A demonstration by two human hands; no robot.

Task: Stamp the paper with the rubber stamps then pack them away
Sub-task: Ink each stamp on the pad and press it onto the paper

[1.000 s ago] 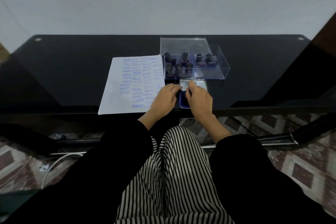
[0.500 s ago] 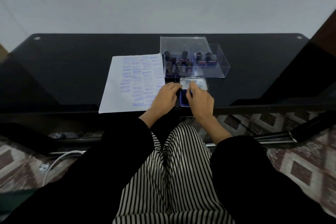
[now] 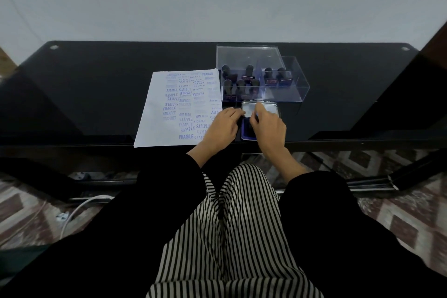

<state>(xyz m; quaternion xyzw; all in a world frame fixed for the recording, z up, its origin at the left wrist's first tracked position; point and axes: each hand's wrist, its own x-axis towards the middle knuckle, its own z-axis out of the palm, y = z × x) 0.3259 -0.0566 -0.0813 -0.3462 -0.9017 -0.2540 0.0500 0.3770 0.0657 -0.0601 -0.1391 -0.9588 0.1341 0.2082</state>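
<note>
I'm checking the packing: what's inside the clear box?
Seven dark-handled rubber stamps stand inside the clear box: five on the left, two on the right. Their rubber faces point down, so the wording is hidden.

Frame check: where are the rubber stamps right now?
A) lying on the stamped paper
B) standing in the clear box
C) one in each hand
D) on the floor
B: the stamps stand upright inside the clear box, just beyond the ink pad, while the left hand and right hand are both at the ink pad and hold no stamp.
</note>
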